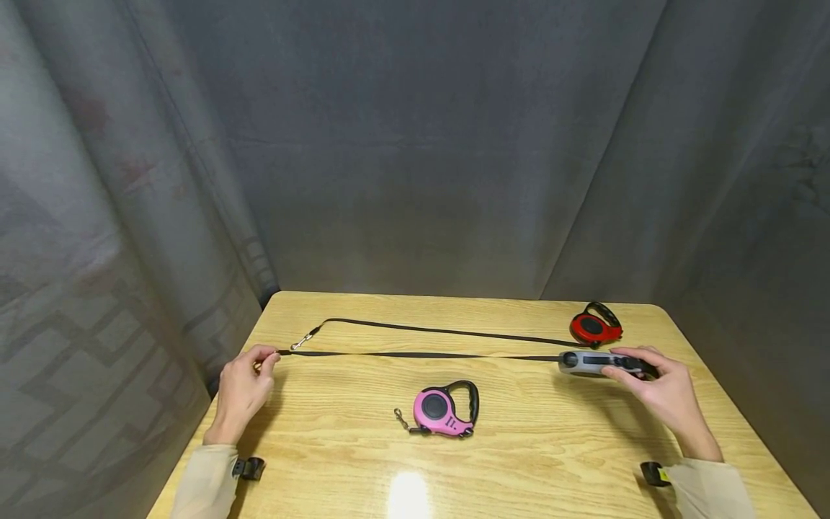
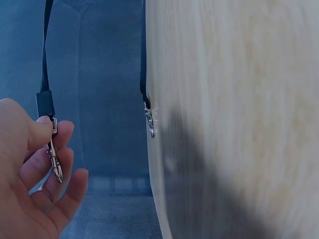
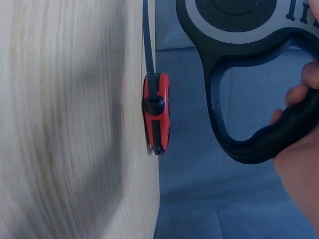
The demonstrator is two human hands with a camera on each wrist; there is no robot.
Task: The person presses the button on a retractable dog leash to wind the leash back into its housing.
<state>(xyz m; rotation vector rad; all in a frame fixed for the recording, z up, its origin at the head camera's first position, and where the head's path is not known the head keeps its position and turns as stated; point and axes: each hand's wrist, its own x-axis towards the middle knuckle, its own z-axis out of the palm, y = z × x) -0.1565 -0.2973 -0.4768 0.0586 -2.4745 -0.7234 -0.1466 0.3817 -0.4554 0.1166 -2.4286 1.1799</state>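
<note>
My right hand (image 1: 671,389) grips the black handle of a grey retractable leash (image 1: 586,363), held above the table's right side. In the right wrist view, fingers curl round that handle (image 3: 294,119). From its case a black strap (image 1: 421,355) runs taut to the left. There my left hand (image 1: 243,386) pinches the strap's end by its metal clip (image 2: 54,159) between thumb and fingers. Behind lies a red retractable leash (image 1: 591,328), its own strap (image 1: 447,331) drawn out leftward to a metal clip (image 1: 302,341). A pink retractable leash (image 1: 433,406) lies between my hands, nearer me.
The wooden table (image 1: 519,461) ends at the back against a grey curtain (image 1: 415,180), which also hangs at both sides. The pink leash's small clip (image 1: 400,416) lies left of its case. A dark device (image 1: 249,468) sits on the left wrist.
</note>
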